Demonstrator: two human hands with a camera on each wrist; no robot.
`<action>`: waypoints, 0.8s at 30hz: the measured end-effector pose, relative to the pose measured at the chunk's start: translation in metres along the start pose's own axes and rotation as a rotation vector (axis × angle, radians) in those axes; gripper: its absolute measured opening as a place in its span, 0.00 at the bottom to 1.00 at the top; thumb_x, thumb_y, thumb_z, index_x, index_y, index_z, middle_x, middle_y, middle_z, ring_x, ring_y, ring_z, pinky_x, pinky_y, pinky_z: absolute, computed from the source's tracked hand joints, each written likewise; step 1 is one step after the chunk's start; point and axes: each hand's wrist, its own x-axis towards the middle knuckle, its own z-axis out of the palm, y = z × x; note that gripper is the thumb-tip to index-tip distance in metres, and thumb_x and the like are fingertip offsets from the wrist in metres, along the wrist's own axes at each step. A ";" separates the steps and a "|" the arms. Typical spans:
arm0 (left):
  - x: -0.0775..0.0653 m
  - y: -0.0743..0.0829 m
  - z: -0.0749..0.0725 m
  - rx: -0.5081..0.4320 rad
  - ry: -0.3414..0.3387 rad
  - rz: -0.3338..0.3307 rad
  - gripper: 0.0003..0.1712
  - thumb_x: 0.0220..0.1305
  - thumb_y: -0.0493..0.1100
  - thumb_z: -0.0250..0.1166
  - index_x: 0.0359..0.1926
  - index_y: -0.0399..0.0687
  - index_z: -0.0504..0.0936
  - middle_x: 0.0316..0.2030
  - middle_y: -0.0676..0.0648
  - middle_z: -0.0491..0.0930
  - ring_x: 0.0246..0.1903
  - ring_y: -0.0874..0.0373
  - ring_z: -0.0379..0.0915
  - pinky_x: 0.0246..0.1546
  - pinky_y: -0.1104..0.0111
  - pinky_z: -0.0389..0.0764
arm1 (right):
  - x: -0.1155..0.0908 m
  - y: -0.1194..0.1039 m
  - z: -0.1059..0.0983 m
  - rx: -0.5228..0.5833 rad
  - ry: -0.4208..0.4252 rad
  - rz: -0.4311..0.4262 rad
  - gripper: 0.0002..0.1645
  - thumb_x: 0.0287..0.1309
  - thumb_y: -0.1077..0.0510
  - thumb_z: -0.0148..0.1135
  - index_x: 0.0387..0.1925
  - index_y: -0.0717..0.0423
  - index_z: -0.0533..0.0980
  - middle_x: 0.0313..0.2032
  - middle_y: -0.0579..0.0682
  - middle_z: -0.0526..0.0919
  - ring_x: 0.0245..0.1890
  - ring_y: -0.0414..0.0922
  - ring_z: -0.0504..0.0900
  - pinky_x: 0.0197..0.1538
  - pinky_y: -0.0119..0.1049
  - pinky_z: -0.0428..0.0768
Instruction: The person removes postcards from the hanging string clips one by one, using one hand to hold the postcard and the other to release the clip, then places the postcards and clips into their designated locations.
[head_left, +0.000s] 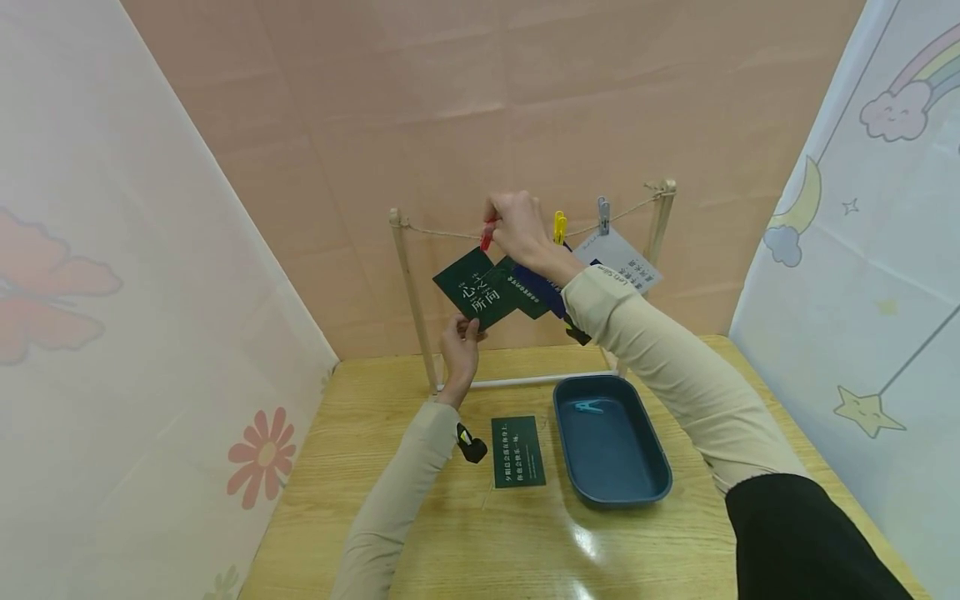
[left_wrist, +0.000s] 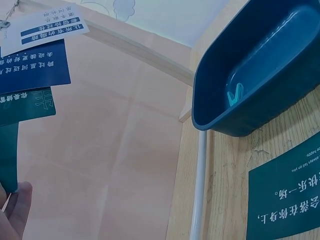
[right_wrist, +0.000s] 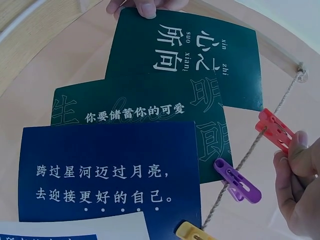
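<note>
Green cards (right_wrist: pixel 195 60) number three, other cards (right_wrist: pixel 107 155) two, clips (right_wrist: pixel 274 130) five.

left wrist view: held card (left_wrist: pixel 7 157) cropped | right wrist view: white card (right_wrist: pixel 120 227) cropped | head view: purple clip (right_wrist: pixel 237 182) hidden

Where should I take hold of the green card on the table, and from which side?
Probably by the left edge of the green card, coming in low from the left. It lies flat on the table, so its thin edges are the likeliest grip, and the basin stands close by on its right.
</note>
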 end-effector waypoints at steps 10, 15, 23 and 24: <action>-0.001 0.000 -0.001 -0.015 -0.004 0.018 0.05 0.70 0.28 0.57 0.44 0.27 0.76 0.37 0.33 0.79 0.38 0.30 0.79 0.42 0.55 0.87 | 0.002 -0.001 -0.003 0.029 0.034 -0.016 0.09 0.58 0.77 0.58 0.31 0.64 0.79 0.32 0.58 0.85 0.33 0.51 0.85 0.36 0.40 0.85; -0.001 -0.001 -0.001 -0.013 -0.005 0.002 0.06 0.70 0.28 0.57 0.44 0.27 0.76 0.37 0.33 0.78 0.38 0.31 0.79 0.42 0.56 0.87 | 0.001 -0.001 -0.005 0.031 0.040 -0.013 0.08 0.58 0.76 0.59 0.32 0.64 0.79 0.33 0.57 0.85 0.33 0.51 0.84 0.38 0.40 0.85; -0.004 0.002 -0.002 -0.032 -0.007 0.009 0.07 0.70 0.28 0.57 0.45 0.24 0.75 0.38 0.28 0.76 0.39 0.27 0.77 0.43 0.52 0.86 | 0.000 0.001 -0.008 0.026 0.032 -0.007 0.08 0.57 0.75 0.61 0.34 0.63 0.78 0.35 0.57 0.84 0.36 0.51 0.84 0.39 0.40 0.85; -0.004 0.002 -0.003 -0.035 -0.008 0.014 0.07 0.70 0.28 0.57 0.45 0.23 0.75 0.38 0.28 0.76 0.39 0.28 0.77 0.44 0.51 0.86 | 0.000 0.001 -0.008 0.023 0.029 -0.006 0.08 0.57 0.75 0.61 0.34 0.63 0.78 0.35 0.57 0.84 0.36 0.51 0.84 0.39 0.39 0.85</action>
